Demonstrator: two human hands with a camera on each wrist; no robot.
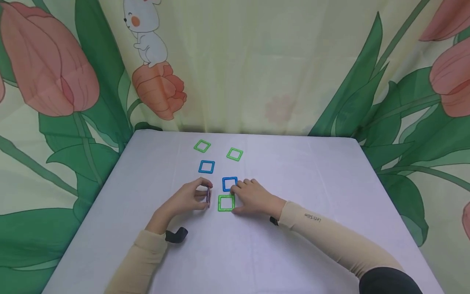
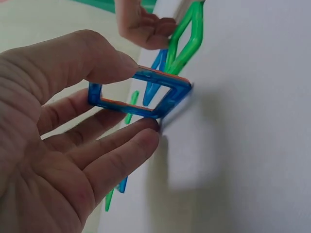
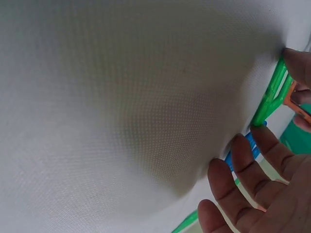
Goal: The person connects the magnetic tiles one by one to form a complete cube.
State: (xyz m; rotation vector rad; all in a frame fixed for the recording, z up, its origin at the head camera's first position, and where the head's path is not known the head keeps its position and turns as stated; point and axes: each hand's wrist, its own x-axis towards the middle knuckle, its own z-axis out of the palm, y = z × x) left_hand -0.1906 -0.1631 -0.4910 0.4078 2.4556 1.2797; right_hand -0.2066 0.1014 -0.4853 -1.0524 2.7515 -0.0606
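Observation:
My left hand (image 1: 189, 197) pinches a square magnetic tile frame (image 2: 171, 104) between thumb and fingers, upright just above the tablecloth. It looks blue in the left wrist view with an orange edge along it; an orange side (image 3: 297, 101) shows in the right wrist view. Whether this is one tile or two stacked, I cannot tell. The right hand (image 1: 255, 198) has thumb and index finger at the right side of a green square tile (image 1: 219, 203) lying on the table, holding it. Directly behind that, close to the right fingers, lies a blue square tile (image 1: 224, 184).
Farther back on the white-clothed table (image 1: 312, 175) lie another blue square tile (image 1: 207, 172) and two green square tiles, one at left (image 1: 198, 149) and one at right (image 1: 233, 159). A curtain (image 1: 235, 73) printed with tulips hangs behind the table's far edge.

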